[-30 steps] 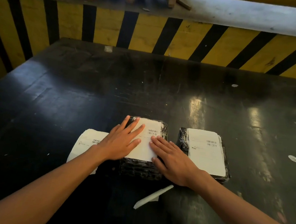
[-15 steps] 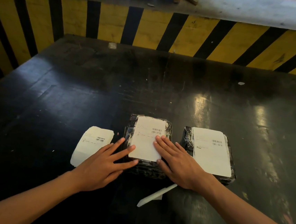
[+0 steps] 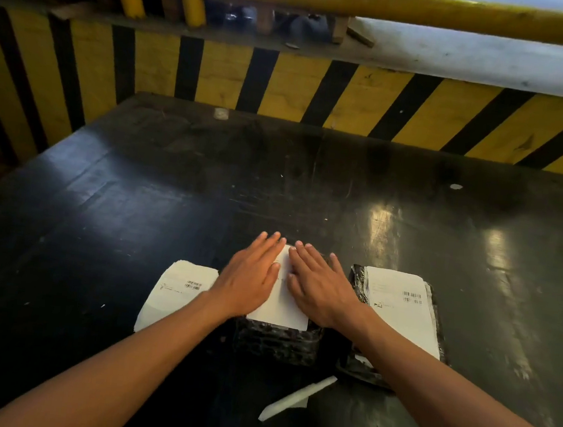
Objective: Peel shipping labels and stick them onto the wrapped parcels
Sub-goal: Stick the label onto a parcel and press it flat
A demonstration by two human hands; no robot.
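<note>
Two flat, straight-fingered hands, left hand (image 3: 249, 279) and right hand (image 3: 321, 287), press a thin, limp label (image 3: 281, 308) onto the soft black-wrapped parcel (image 3: 278, 342), probably best smoothed from its middle outward.

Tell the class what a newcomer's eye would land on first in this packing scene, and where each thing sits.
Two flat hands, the left hand and right hand, press side by side on a white label atop the middle parcel, near the table's front. A labelled parcel lies to the right, and a loose label to the left. Behind the black table runs a yellow-and-black striped barrier.
</note>
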